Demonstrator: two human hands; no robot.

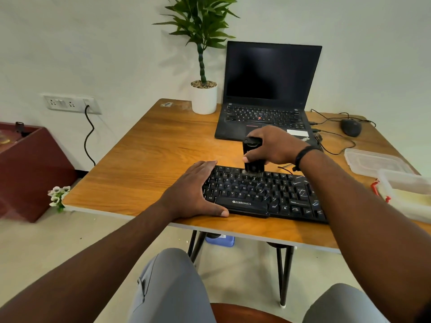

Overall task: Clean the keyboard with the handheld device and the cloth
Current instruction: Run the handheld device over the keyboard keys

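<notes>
**Brushing the top key rows, keyboard braced**

Wooden counter (pixel 144 145) carrying everything; black Zebronics keyboard (pixel 261 194) lying near its front edge, angled slightly, white scribble marks across the right-hand keys. Open laptop (pixel 268 94) just behind, well clear of the work.

Left hand (pixel 193 192) flat on the keyboard's left end, fingers straight, thumb along the front edge: bracing, not gripping. Worth keeping that pressure down so the board cannot skate under the strokes.

Right hand (pixel 272 145) wrapped around the black handheld device (pixel 253 155), held upright, bristle end touching the upper key rows near the middle. Best kept vertical, bristles worked into the gaps between keys, short strokes along each row, then stepped toward the marked right side. Light pressure only, to avoid lifting keycaps.

Cloth not identifiable in view; wiping stage judged not yet reached.
</notes>
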